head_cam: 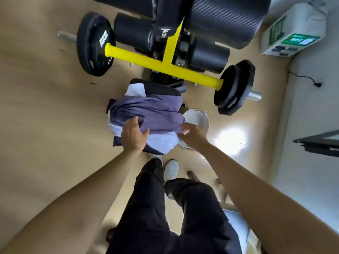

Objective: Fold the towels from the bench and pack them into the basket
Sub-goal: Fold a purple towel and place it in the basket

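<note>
Towels (pixel 146 110) sit heaped on the desk (pixel 170 89) end at frame centre, with the white basket (pixel 200 120) just to their right, handy for packing. Left hand (pixel 134 133) lies spread flat on them, probably steadying. Right hand (pixel 192 134) is at their edge; blur hides its grip.

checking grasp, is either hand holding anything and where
The left hand rests flat on the purple towel, gripping nothing. The right hand is at its right edge; blur hides whether fingers pinch it.
</note>
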